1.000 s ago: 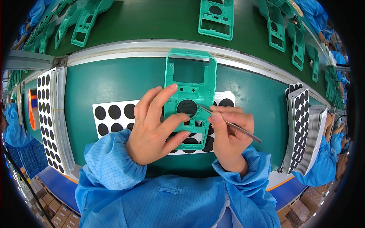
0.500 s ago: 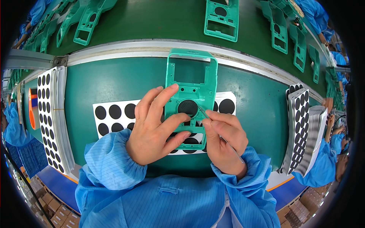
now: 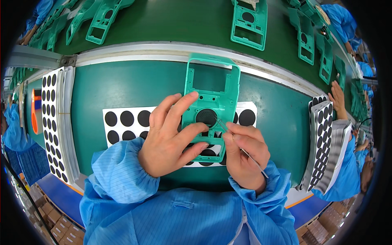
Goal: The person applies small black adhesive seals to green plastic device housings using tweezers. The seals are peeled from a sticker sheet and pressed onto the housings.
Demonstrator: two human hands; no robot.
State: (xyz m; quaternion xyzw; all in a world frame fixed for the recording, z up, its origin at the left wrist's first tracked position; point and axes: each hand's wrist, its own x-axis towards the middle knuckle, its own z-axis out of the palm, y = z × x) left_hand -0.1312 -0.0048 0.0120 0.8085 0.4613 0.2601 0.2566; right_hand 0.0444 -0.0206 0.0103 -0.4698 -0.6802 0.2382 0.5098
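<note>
A green plastic housing point(image 3: 212, 99) lies open side up in front of me, with a large rectangular opening at its far end and a round dark grille point(image 3: 206, 117) lower down. My left hand point(image 3: 167, 136) steadies it from the left, fingers spread over the rim, index fingertip beside the grille and thumb on the lower part. My right hand point(image 3: 248, 153) is closed on thin metal tweezers point(image 3: 254, 160), whose tip meets the grille's right edge. Under the housing lies a white sheet of black round stickers point(image 3: 127, 119), partly covered by my hands.
Stacks of sticker sheets stand at the left point(image 3: 57, 122) and right point(image 3: 322, 139). Beyond a metal rail point(image 3: 134, 52), a green belt point(image 3: 171, 24) carries more housings point(image 3: 249, 26). An orange object point(image 3: 34, 112) sits far left. A co-worker's hand point(image 3: 338, 99) is beyond the right stack.
The housings on the belt have shifted to the right. The housing under my hands sits slightly further right in the picture. A co-worker's hand has come up at the right, by the belt.
</note>
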